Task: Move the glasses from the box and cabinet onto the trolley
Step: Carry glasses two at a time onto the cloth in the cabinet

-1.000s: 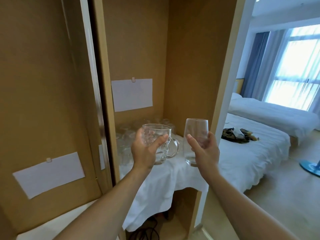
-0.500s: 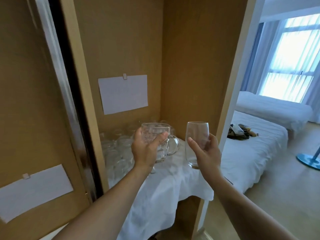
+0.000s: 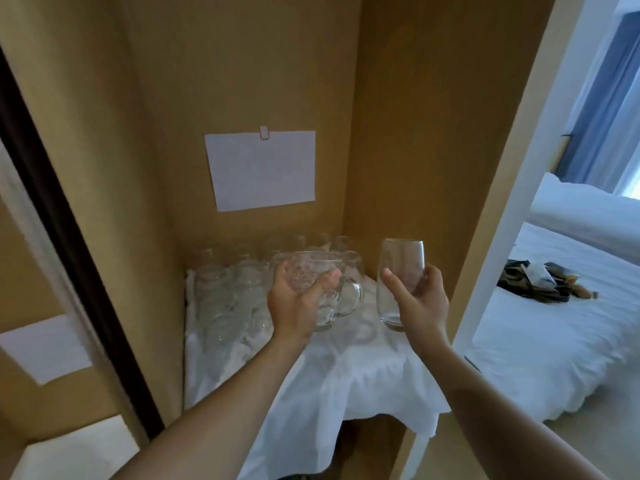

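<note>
Left hand (image 3: 298, 306) grips a clear glass mug (image 3: 323, 289), fingers and thumb curled round its body, handle sticking out to the right. Right hand (image 3: 417, 303) grips a stemless tumbler (image 3: 401, 271), thumb on the near side, fingers wrapped behind; tumbler upright, rim up. Both are held in the air, side by side and apart, above the shelf in the cabinet (image 3: 408, 133).

Shelf is covered with a white cloth (image 3: 329, 386) that hangs over the front edge. More glasses (image 3: 228, 299) stand on the cloth, packed close at the left and along the back wall; blurred, so count cannot be told. Mug sits in front of them in view; whether it touches any of them cannot be told.

White paper sheet (image 3: 263, 169) is clipped to the back wall of the cabinet, above the glasses. Dark sliding-door edge (image 3: 79, 251) runs diagonally at the left, with another white sheet (image 3: 45, 348) on the panel left of it.

Through the opening at right: a bed (image 3: 554, 348) with white linen and a dark bundle (image 3: 540, 280) lying on it, a second bed behind, blue curtain (image 3: 606, 109) by a bright window. Trolley and box not in view.
</note>
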Motion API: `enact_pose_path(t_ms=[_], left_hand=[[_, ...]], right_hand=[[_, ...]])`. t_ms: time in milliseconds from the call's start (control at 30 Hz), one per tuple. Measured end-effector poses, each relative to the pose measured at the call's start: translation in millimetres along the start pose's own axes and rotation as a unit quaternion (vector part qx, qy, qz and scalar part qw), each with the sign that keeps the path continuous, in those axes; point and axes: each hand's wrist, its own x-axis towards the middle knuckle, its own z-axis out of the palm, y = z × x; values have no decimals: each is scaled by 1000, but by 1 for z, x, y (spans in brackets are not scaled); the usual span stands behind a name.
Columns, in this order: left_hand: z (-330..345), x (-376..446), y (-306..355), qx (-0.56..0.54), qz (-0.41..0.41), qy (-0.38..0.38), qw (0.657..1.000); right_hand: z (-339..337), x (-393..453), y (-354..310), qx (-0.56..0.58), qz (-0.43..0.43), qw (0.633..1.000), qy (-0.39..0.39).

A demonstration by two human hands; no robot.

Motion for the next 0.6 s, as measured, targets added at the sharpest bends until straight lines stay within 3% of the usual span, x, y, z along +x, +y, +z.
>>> enact_pose_path(t_ms=[600], left_hand=[[58, -65, -82, 153, -29, 121, 980]], right_hand=[[-28, 46, 112, -6, 91, 976, -199]])
